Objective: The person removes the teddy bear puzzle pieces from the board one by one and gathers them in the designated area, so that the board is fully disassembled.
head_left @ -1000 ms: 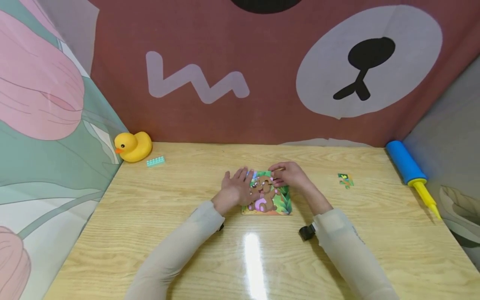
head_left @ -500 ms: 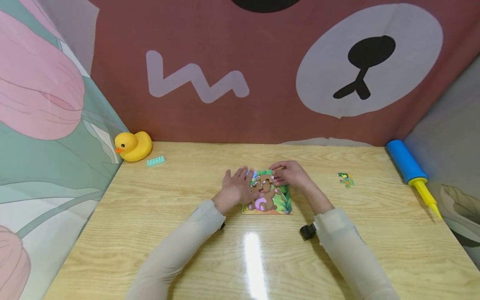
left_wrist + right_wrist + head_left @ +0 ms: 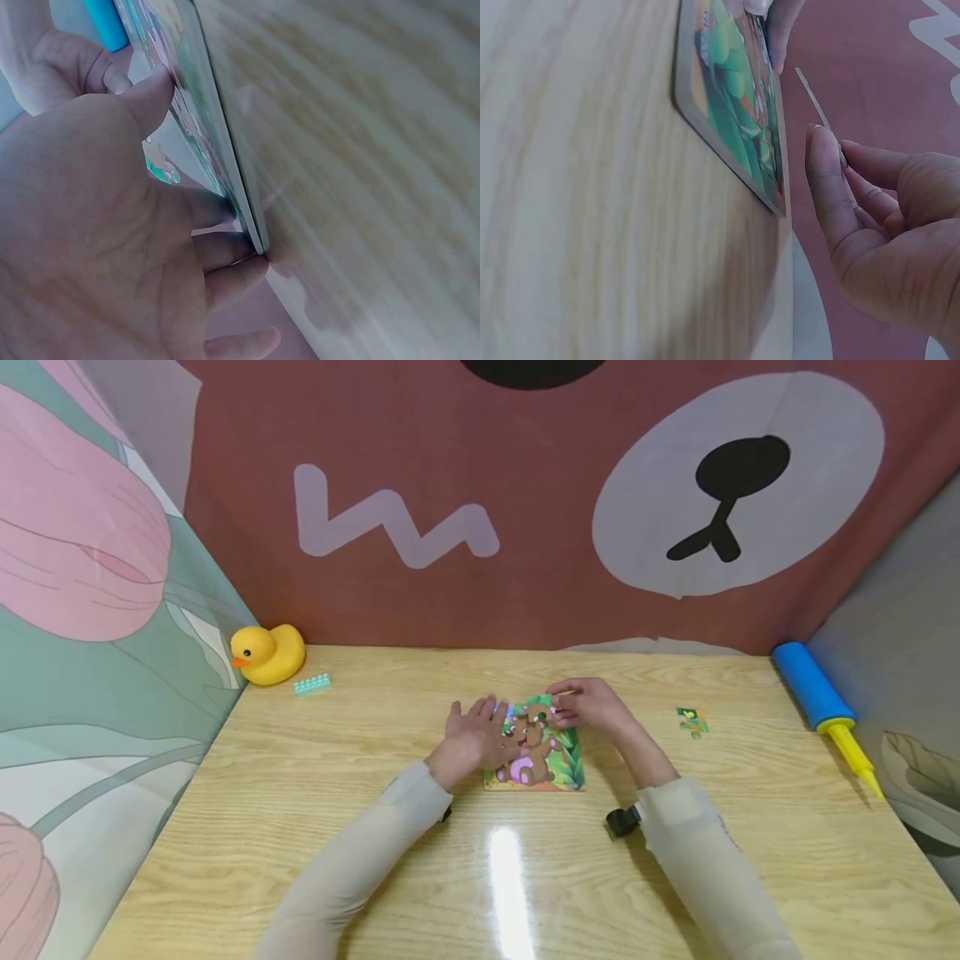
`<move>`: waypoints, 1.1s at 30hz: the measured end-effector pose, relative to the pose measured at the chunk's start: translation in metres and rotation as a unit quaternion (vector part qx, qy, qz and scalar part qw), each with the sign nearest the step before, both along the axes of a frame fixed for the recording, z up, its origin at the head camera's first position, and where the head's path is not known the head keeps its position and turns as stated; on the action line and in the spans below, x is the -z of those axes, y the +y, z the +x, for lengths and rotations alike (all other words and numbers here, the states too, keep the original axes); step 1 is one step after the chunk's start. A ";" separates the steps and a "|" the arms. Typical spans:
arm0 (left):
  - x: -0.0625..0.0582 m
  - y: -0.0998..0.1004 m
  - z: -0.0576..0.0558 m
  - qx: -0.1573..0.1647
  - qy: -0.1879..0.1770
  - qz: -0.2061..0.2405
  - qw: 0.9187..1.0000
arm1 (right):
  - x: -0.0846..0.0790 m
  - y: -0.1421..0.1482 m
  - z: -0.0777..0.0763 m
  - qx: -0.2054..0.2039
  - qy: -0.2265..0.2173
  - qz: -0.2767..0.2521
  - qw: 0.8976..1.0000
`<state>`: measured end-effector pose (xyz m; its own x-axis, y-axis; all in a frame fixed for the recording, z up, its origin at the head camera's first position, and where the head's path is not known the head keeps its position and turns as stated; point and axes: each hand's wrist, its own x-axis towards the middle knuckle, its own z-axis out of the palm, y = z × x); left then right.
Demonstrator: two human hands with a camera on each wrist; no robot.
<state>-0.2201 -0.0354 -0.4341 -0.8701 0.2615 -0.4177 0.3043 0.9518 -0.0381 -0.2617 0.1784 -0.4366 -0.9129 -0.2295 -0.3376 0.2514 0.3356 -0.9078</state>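
Right, most of the bear puzzle [image 3: 529, 770] looks to be together, lying flat on the bench [image 3: 405, 868], with its near side filled edge to edge! Over it goes the left hand [image 3: 475, 739], fingers spread, the thumb on the printed face and other fingertips at the board's edge. Across from it, the right hand [image 3: 597, 706] has a thin piece [image 3: 814, 97] pinched between thumb and fingers, up above the far right corner and, by the right wrist view, apart from the board. So that one isn't seated. And there's another, a loose piece [image 3: 691, 721], lying on the bench well to the right, untouched. Two pieces out, then, as far as anyone can see; whether the hands cover further gaps, no telling. Call it the late stages, if this is an assembly: a mostly whole picture, one piece at the fingers, one outstanding. Whether the held piece is coming or going, this moment alone can't settle. Off left, a yellow duck [image 3: 272, 657] looks on, uninvolved.
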 end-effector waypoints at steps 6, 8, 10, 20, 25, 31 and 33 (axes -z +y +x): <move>-0.001 0.002 0.001 0.003 0.002 0.002 1.000 | 0.000 0.013 -0.001 -0.001 0.003 0.001 1.000; -0.001 0.001 0.001 0.003 0.003 0.004 1.000 | 0.000 0.018 -0.002 -0.001 0.006 0.005 1.000; -0.001 0.001 0.001 0.003 0.003 0.007 1.000 | 0.000 0.023 -0.003 0.004 0.006 0.005 1.000; -0.003 -0.002 0.003 0.004 0.003 0.004 1.000 | 0.001 0.041 -0.002 0.002 0.012 -0.002 1.000; -0.001 -0.002 0.002 0.006 0.002 0.007 1.000 | 0.004 0.051 0.000 0.005 0.007 -0.002 1.000; 0.001 -0.001 0.002 0.004 0.004 0.006 1.000 | 0.004 0.061 0.002 0.010 0.004 0.000 1.000; 0.001 -0.001 0.002 0.004 0.004 0.007 1.000 | 0.004 0.067 0.002 0.013 0.003 -0.004 1.000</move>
